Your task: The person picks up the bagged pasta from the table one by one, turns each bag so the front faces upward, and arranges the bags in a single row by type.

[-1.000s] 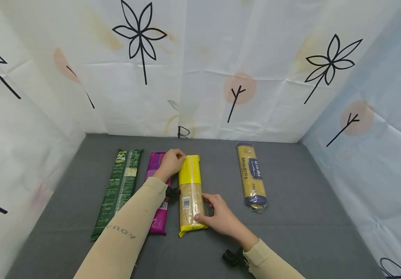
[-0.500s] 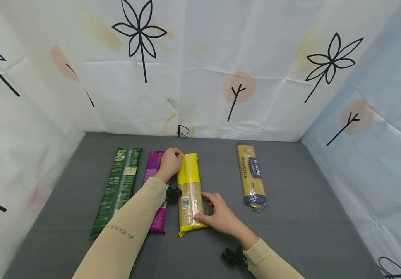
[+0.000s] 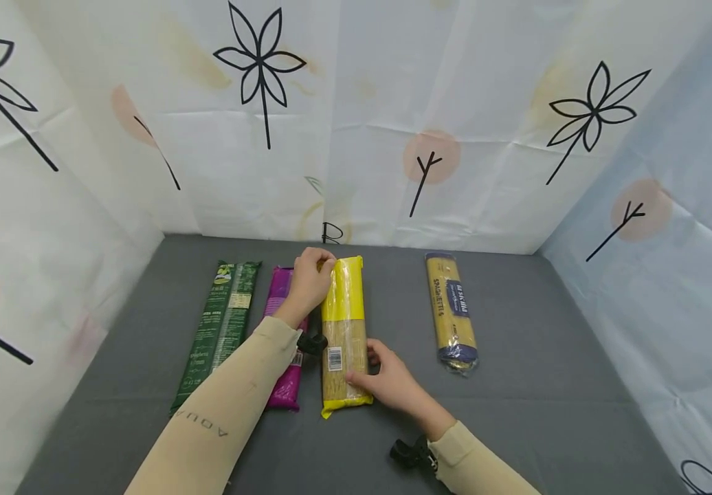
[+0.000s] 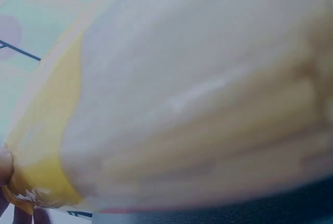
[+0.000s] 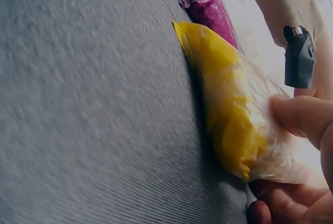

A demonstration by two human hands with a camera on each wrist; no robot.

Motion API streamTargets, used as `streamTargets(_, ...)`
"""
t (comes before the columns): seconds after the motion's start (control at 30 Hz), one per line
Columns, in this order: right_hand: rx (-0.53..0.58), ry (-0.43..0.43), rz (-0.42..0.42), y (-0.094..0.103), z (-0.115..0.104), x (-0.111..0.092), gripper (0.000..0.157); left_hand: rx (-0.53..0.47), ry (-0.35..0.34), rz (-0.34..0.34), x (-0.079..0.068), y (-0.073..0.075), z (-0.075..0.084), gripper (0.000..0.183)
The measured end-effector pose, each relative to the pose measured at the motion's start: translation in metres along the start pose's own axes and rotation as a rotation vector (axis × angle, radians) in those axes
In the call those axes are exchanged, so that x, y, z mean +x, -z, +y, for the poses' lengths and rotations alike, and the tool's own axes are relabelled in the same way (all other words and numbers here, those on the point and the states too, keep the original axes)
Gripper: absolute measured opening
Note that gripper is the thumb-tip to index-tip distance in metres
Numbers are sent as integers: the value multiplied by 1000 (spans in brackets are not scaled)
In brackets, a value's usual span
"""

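Note:
A pasta pack [image 3: 345,337], yellow at both ends with a clear middle and a barcode, lies between my two hands. At its far left corner my left hand [image 3: 309,278] pinches the wrapper. The left wrist view has the pack [image 4: 182,104] close up and blurred, with fingertips [image 4: 5,166] on its yellow end. My right hand [image 3: 396,381] grips the near right side. In the right wrist view its thumb [image 5: 296,114] is on top of the pack [image 5: 229,104], and its fingers curl at the edge below.
Left of the yellow pack lies a purple pack [image 3: 286,388], partly under my left forearm. A green pack [image 3: 226,323] is farther left. A spaghetti pack [image 3: 451,309] with blue ends lies to the right on the grey cloth [image 3: 529,357]. Patterned cloth walls [image 3: 368,82] surround the table.
My left hand and the far end of the yellow pack have shifted up in the head view, while its near end stays about put. The head view has swung slightly left.

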State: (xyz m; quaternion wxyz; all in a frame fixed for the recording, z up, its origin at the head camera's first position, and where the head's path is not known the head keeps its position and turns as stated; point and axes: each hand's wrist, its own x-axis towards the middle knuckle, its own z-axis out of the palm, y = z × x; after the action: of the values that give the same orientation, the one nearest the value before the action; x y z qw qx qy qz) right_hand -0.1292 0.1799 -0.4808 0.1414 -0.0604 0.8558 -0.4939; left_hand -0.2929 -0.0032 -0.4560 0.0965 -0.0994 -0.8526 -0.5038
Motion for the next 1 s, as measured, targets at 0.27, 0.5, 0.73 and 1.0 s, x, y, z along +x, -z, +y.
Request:
streamTargets(0.27,189,27,-13,2,-34,-17,52,-50,5,-5,-3,3,3,16)
streamTargets(0.5,289,72,30,6,-39,-20,53,-109,42,46,-3,8,14,16)
streamTargets(0.73,319,89,79,17,-43,-20,54,-160,59,106,-7,13,14,18)
streamTargets(1.0,232,109,163,26,-28,-13,53,-224,32,106,-22,11,13,22)
